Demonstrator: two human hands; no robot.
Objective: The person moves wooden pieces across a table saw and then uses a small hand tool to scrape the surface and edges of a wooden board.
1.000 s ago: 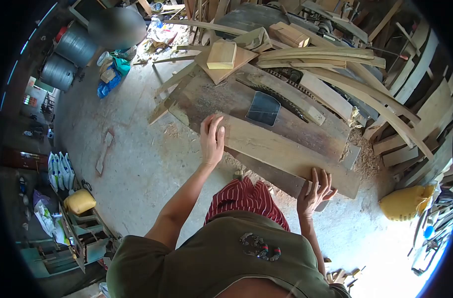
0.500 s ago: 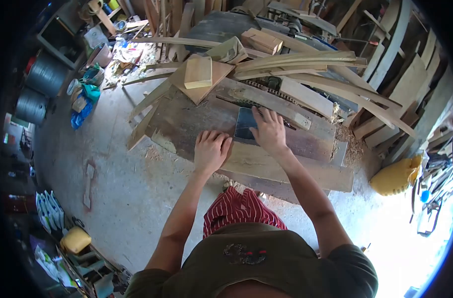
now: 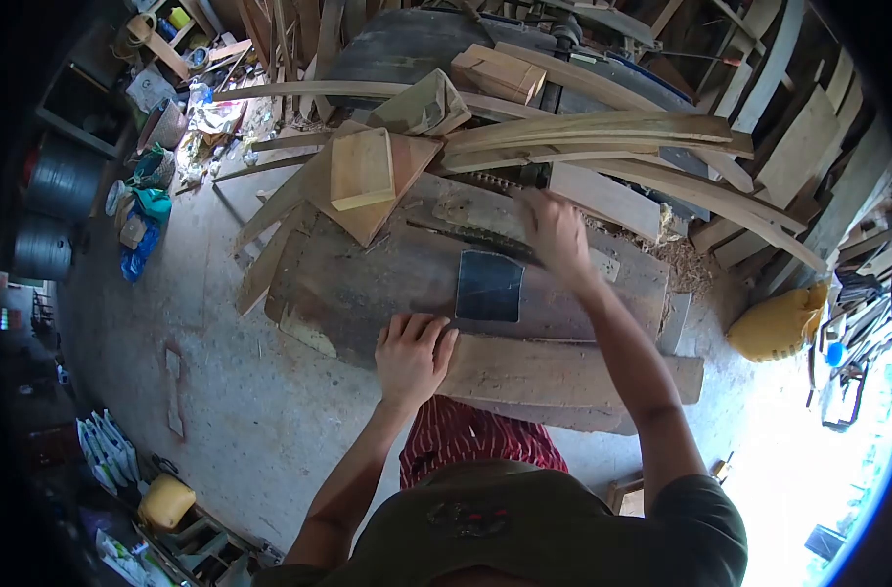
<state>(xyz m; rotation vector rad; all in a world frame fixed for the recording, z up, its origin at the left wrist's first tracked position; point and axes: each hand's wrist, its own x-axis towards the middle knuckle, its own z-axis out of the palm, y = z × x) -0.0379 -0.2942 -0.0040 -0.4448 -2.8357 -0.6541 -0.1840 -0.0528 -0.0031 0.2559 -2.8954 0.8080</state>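
Bird's-eye wkshp view: the person's L hand [image 3: 415, 357] is lying palm down over the L end of a long plank [image 3: 554, 374], fingers close together; can't tell if it's clamping. The plank is running L–R along the near side of a worn wooden worktop [image 3: 368, 284]. The R hand [image 3: 560, 230] is hovering or resting near a narrow wood strip [image 3: 475, 215] toward the far side, fingers curling, blurred; can't tell if they're holding anything. Betw. strip & plank, a dark rect. sheet [image 3: 490, 286] is lying flat. Far L, a pale wood block [image 3: 362, 168] is sitting on a flat angular board [image 3: 417, 157]; curved timbers [image 3: 583, 132] are lying beyond, w/ a yellow sack [image 3: 779, 323] slumping on the floor, R side.
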